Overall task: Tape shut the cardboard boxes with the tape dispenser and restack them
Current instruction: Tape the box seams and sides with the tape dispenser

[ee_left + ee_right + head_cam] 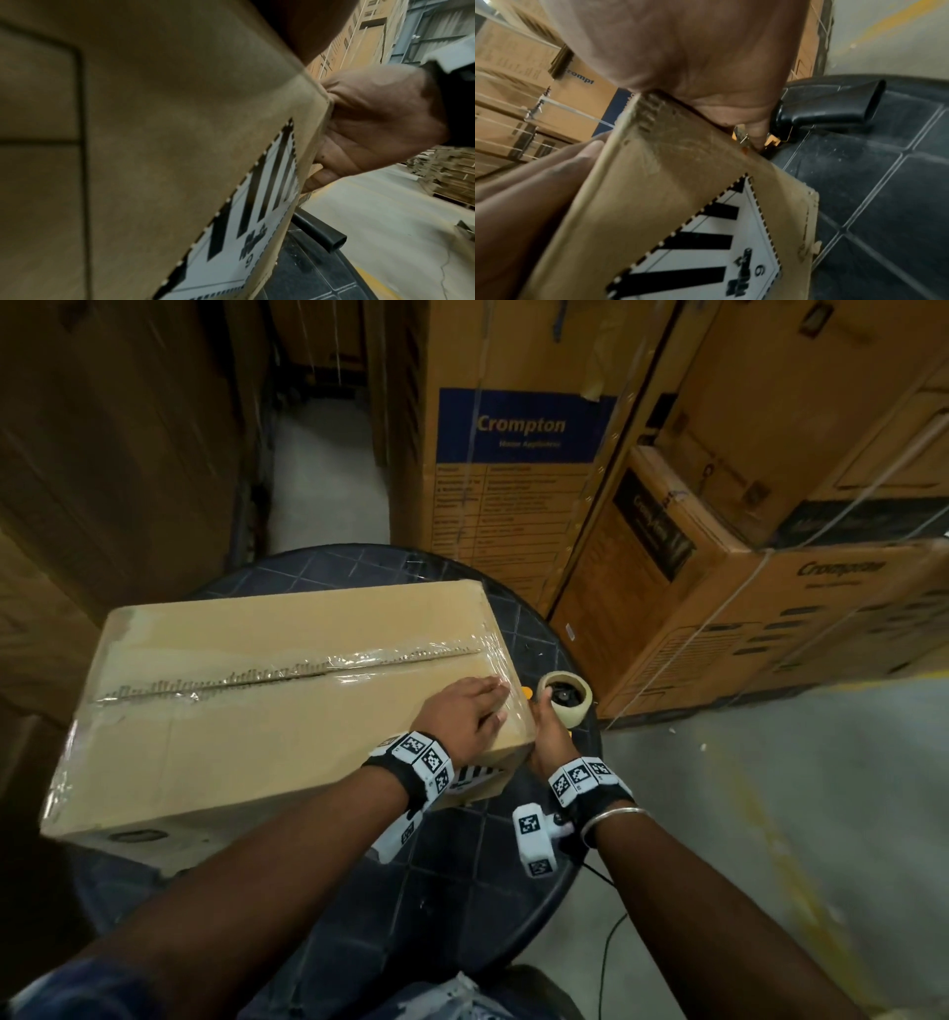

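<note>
The plain brown cardboard box (267,706) sits on my round black tabletop (462,906), its seam taped. My left hand (462,716) lies flat, fingers straight, smoothing tape over the corner; my right hand (549,737) presses the end face, beside the black-handled tape dispenser (565,695).

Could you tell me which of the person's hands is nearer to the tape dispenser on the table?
Right. The right hand presses the box's end face right beside the tape dispenser; the left hand lies flat on the cardboard box, farther away.
</note>
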A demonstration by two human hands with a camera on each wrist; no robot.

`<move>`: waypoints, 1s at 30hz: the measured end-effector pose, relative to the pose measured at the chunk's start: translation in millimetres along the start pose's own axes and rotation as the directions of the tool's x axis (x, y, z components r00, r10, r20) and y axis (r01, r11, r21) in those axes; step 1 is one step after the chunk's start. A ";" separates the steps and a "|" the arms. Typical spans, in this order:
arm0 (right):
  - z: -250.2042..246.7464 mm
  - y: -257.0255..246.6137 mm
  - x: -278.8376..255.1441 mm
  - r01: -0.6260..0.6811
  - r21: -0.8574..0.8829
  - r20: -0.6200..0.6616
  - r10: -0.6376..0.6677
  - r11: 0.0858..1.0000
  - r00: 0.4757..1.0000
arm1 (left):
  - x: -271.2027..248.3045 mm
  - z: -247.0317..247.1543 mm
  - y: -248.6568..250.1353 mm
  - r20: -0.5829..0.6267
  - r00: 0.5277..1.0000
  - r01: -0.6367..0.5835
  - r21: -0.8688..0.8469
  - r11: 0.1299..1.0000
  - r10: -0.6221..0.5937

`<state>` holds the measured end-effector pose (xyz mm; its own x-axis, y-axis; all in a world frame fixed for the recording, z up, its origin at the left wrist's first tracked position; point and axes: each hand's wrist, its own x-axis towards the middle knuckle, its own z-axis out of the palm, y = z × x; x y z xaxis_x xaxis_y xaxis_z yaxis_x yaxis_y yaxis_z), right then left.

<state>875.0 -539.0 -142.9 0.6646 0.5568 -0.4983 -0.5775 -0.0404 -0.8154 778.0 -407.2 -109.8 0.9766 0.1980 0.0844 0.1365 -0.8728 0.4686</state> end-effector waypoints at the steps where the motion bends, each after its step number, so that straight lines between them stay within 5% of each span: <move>1: 0.6 0.2 0.3 -0.019 -0.042 -0.018 0.018 0.999 1.000 | -0.5 0.5 -0.3 0.000 1.000 0.003 -0.007 1.000 -0.003; 6: 2.8 -11.9 -1.3 -0.037 -0.201 -0.071 0.024 0.979 0.997 | -0.4 -1.0 4.6 0.005 0.999 0.053 -0.082 0.995 -0.053; 13: -12.6 -26.6 8.8 0.017 -0.328 0.067 0.006 0.945 0.998 | 8.2 -1.0 6.2 0.037 0.986 0.165 -0.168 0.972 -0.161; 17: -30.2 -50.4 29.9 0.270 -0.623 0.259 -0.132 0.734 0.957 | 24.2 -11.1 18.8 0.034 0.955 0.297 -0.178 0.938 -0.296; 21: -34.6 -67.0 47.5 0.541 -0.715 0.544 -0.132 0.444 0.828 | 43.1 -27.5 29.8 0.067 0.896 0.440 -0.252 0.862 -0.438; 27: -44.2 -62.0 60.5 0.645 -0.663 0.652 -0.131 0.379 0.747 | 60.7 -36.3 30.0 -0.029 0.799 0.574 -0.261 0.776 -0.601; 30: -43.2 -67.1 64.0 0.676 -0.654 0.679 -0.132 0.339 0.723 | 66.0 -36.4 27.8 -0.024 0.788 0.600 -0.196 0.776 -0.615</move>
<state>976.8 -536.5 -132.7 0.2346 0.9707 -0.0525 0.5640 -0.1799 -0.8060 840.2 -402.2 -59.3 0.6817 0.7036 -0.2004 0.6589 -0.4714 0.5862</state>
